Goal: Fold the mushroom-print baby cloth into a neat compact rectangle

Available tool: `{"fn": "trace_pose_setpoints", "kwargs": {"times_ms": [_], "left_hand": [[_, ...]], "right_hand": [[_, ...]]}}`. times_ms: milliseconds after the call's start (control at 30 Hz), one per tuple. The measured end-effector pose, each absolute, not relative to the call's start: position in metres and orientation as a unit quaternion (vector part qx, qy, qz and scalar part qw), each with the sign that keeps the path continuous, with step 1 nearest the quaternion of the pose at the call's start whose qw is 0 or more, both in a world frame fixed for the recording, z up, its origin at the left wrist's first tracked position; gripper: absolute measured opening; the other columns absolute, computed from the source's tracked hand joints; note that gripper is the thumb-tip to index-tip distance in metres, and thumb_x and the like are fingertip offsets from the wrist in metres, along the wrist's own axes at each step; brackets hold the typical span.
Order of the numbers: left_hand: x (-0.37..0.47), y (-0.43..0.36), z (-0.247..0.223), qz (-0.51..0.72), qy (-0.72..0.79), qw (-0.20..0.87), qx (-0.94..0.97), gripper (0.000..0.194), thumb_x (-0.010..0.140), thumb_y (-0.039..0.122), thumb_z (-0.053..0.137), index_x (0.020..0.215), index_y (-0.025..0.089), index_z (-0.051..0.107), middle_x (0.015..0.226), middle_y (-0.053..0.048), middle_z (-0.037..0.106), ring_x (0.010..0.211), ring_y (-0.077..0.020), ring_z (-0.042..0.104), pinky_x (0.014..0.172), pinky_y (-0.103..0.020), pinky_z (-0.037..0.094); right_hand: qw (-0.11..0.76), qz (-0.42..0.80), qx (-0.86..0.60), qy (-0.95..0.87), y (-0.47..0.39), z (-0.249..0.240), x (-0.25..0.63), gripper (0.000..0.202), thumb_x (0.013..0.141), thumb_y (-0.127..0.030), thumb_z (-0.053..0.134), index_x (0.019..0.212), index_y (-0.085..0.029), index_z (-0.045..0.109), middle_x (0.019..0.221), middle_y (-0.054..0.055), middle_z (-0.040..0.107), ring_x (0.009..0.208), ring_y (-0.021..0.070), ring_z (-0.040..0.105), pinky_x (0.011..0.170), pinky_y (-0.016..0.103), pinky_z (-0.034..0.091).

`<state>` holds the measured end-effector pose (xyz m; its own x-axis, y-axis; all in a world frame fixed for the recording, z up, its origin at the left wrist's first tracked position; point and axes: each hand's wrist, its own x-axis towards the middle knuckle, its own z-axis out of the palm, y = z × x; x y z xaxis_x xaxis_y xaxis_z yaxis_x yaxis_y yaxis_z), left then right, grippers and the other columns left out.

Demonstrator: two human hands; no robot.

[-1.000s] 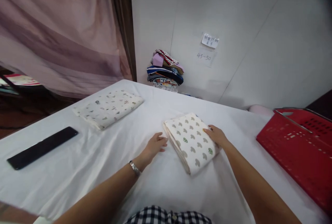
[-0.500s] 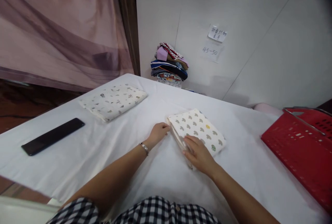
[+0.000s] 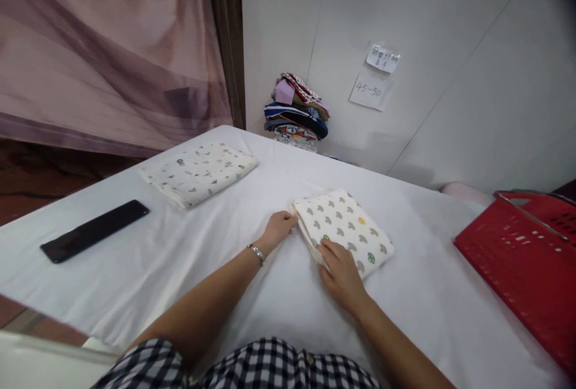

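Observation:
A folded white cloth with grey mushroom shapes [image 3: 344, 221] lies in front of me on the white-covered table [image 3: 252, 197]. My left hand [image 3: 278, 228] pinches its left corner, fingers closed on the edge. On the near left edge of the same cloth rests my right hand [image 3: 341, 272], its fingers on top and its thumb at the side against the folded layers. A second folded white cloth with small dark prints [image 3: 202, 171] lies flat at the back left, touched by neither hand.
A long black flat object [image 3: 95, 230] lies at the left. A red basket [image 3: 517, 263] stands at the right edge. Behind the table are a stack of folded fabrics [image 3: 297, 110] and a wall with paper signs [image 3: 369, 90]. A pink curtain [image 3: 112, 47] hangs at the left.
My right hand has shifted slightly down and left along the cloth, whose left edge lies flatter and neater. My left hand stays at the corner. The view has moved slightly.

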<state>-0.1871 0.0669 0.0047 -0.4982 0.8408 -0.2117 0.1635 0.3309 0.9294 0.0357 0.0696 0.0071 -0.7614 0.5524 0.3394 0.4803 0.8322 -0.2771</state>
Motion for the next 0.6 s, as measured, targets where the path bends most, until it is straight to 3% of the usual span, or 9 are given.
{"fn": "trace_pose_setpoints", "kwargs": {"times_ms": [133,300,600], "left_hand": [[-0.190,0.073,0.003,0.481,0.729,0.347,0.342,0.018,0.075,0.033,0.056,0.066,0.017,0.055,0.051,0.003,0.053,0.048,-0.0102,0.050,0.048,-0.021,0.035],[-0.188,0.080,0.008,0.436,0.747,0.341,0.369,0.014,0.073,0.029,0.057,0.066,0.017,0.056,0.056,0.002,0.056,0.050,-0.0108,0.052,0.052,-0.022,0.038],[-0.192,0.076,0.012,0.427,0.743,0.360,0.369,0.023,0.074,0.027,0.055,0.054,0.017,0.050,0.045,0.004,0.046,0.045,-0.0089,0.042,0.047,-0.022,0.031]], "right_hand": [[0.212,0.085,-0.276,-0.934,0.069,0.003,0.036,0.044,0.080,-0.016,0.045,0.123,-0.022,0.050,0.124,0.010,0.051,0.114,0.0253,0.046,0.095,0.043,0.039],[0.219,0.076,-0.278,-0.932,0.069,-0.002,0.036,0.044,0.080,-0.016,0.044,0.123,-0.022,0.050,0.125,0.009,0.051,0.115,0.0251,0.046,0.095,0.043,0.039],[0.235,0.060,-0.276,-0.930,0.070,-0.007,0.037,0.044,0.079,-0.016,0.044,0.122,-0.020,0.051,0.125,0.010,0.052,0.114,0.0245,0.047,0.095,0.042,0.039]]}}
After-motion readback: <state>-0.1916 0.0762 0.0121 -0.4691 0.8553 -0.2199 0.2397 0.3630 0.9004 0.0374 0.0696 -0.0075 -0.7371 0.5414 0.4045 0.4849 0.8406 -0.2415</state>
